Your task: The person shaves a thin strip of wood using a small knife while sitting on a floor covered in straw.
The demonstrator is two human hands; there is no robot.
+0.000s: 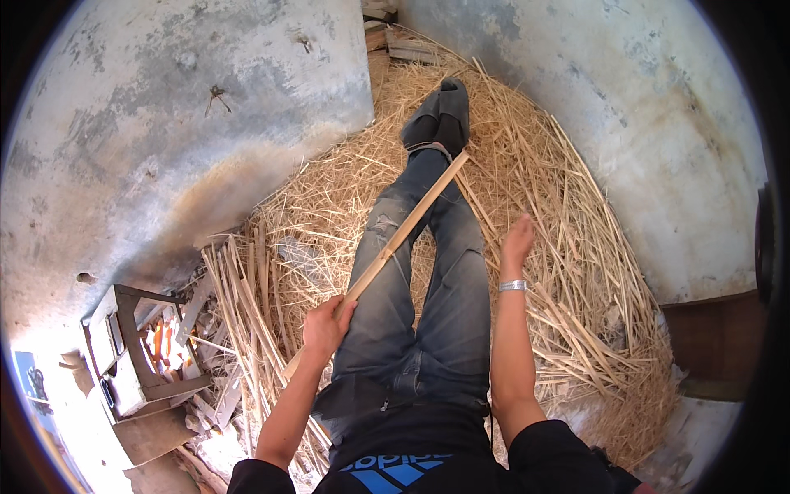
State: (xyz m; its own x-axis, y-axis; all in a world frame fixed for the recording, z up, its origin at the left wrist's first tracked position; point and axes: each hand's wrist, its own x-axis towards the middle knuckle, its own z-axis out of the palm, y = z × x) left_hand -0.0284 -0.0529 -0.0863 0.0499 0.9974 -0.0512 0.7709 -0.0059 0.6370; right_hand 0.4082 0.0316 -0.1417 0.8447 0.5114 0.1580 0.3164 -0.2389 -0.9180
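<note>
Nearest us: black T-shirt with a blue print across the chest, short sleeves, bare forearms reaching out from it. Faded dark jeans, torn at the knee, run away from us, legs stretched out, dark footwear close together at the far end.

Left hand: fingers closed around a long, flat, pale strip, gripped nearer its lower end. We find the strip slanting over both legs, far tip beside the ankles, near end running out past the wrist to the left of the hips. Whether it rests on the jeans along its length, we cannot tell.

Right hand: apart from the strip, out to the right of the knee, fingers partly curled, silvery band at the wrist. We cannot tell whether anything sits in it; thin pale slats lie beneath and beyond.

Ground cover, as we see it: straw-coloured shavings heaped around the legs. Left of the thigh, a loose bundle of wider slats lies lengthwise. Farther left we note a battered box-like frame, orange pieces showing through its opening. Stained pale walls stand on both sides.
</note>
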